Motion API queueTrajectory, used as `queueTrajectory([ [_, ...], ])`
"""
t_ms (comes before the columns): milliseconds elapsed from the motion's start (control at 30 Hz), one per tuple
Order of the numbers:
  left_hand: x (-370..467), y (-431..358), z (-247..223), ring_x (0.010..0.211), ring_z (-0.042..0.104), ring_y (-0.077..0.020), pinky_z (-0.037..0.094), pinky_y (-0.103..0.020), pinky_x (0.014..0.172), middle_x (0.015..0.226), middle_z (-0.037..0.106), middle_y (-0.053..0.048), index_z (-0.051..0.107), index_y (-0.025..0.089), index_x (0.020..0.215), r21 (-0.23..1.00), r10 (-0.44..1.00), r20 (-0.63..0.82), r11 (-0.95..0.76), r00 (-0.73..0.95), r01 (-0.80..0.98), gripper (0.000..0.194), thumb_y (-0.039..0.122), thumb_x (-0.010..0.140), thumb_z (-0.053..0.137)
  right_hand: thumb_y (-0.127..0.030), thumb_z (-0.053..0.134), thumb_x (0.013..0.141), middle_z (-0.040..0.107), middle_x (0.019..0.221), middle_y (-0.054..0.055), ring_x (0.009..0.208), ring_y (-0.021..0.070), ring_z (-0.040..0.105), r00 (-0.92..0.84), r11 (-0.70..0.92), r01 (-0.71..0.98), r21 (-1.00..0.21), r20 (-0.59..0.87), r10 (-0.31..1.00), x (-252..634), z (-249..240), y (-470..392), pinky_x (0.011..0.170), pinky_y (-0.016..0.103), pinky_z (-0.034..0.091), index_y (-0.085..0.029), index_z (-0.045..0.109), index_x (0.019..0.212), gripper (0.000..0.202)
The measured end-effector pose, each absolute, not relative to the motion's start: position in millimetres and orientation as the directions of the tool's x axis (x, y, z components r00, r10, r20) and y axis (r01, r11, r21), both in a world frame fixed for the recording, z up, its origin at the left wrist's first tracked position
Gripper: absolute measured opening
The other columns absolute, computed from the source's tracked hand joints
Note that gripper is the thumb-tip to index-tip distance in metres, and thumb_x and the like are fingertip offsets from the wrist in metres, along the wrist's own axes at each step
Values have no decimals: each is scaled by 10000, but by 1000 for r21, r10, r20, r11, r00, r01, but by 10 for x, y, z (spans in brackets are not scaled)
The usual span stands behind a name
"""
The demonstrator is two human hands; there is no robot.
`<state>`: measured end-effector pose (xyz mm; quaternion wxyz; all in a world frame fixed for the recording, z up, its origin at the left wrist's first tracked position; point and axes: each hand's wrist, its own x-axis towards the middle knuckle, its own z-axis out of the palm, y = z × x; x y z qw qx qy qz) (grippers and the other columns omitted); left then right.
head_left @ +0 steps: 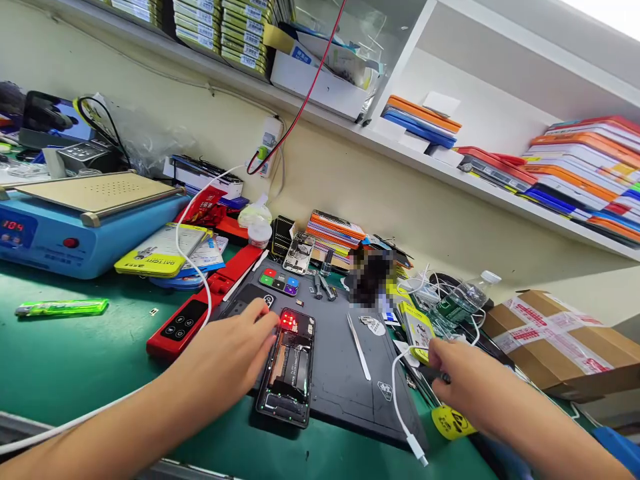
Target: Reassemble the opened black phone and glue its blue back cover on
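An opened phone (289, 373), its inner parts and black battery exposed, lies partly over the front edge of the dark work mat (345, 373). A red glow shows at its upper end. My left hand (235, 350) is closed, fingertips at the phone's upper left edge; the thumb is mostly hidden. At the right, my right hand (463, 373) is closed where a white cable (395, 383) meets its fingers; the cable's plug hangs down over the mat's corner. Something dark shows under these fingers. A roll of yellow tape (451, 422) sits just below. Tweezers (359, 347) lie on the mat.
A blue heating plate machine (100, 233) stands left, near a green lighter (63, 307). A red device (185, 320) lies beside the mat. Behind are stacked boxes (335, 233); at right, a plastic bottle (463, 297) and cardboard box (555, 337). A shelf (500, 193) runs above.
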<state>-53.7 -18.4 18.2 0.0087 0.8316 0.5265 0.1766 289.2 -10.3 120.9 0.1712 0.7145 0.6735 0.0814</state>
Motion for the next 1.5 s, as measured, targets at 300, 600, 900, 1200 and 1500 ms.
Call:
queueTrajectory([
  [300,-680,-432,58,835,731,-224,612,-381,680,1168,654,-69,636,243,1208,198,825,409,-498,390,844,314,302,1075,358,-155,652,805,774,845,42,719,253,723,-40,37,992,119,19,999,2707,1390,-193,596,331,484,-265,725,836,136],
  [600,-271,-559,-96,1292,643,-345,564,-432,1047,1465,622,-185,636,73,1371,-79,543,468,-760,697,645,649,591,995,531,-48,602,770,772,863,15,809,224,708,-186,185,982,-27,-76,980,2284,1074,-19,670,297,461,-244,697,804,221],
  [900,-251,-432,-479,1324,626,-318,543,-415,1056,1480,607,-187,582,62,1419,-221,496,454,-742,740,633,541,458,1079,434,-328,572,955,766,815,21,606,195,674,-132,80,891,-447,-88,987,2154,845,213,526,279,418,-260,589,871,109],
  [1200,-263,-429,-337,1265,671,-319,575,-392,1010,1422,654,-181,619,43,1373,-344,432,428,-734,794,586,473,371,1084,439,-358,474,1000,758,897,22,701,198,670,-92,134,803,-581,101,991,2050,553,538,632,297,424,-259,511,902,144],
  [1500,-467,-456,-85,1343,614,-265,541,-349,1079,1474,616,-125,58,126,1674,-306,459,394,-751,796,584,865,-19,878,365,-392,471,988,740,855,6,683,190,633,-1,171,613,-771,216,976,2196,320,473,655,309,438,-255,520,966,146],
])
